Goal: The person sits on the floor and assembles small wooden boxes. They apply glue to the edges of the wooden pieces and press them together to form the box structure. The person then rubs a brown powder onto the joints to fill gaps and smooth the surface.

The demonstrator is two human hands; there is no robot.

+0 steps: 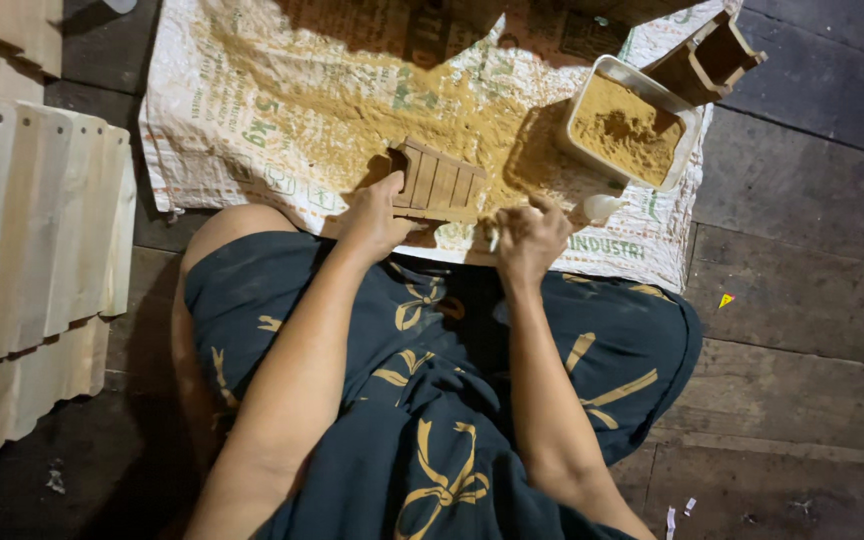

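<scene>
Small slatted wooden panel sits centre frame, upper half, on the printed woven sack spread over the dark plank floor. Left hand grips the panel's left end, fingers wrapped on the edge, pinning it flat so it doesn't slide. Right hand is just right of the panel at its lower corner, fingers pinched narrow; can't tell whether anything is held in the pinch.

Loose sawdust is heaped on the sack right behind the panel, so likely within reach for rubbing into the slats. White tray, upper right, is filled with the same powder, parked at the right hand's side. Small white bottle lies just right of the right hand, probably glue, again kept close. Wooden box pieces are at the top right edge. Stack of pale wooden slats lies along the left edge, clear of the dust. Sack looks to be there as a catch sheet.
</scene>
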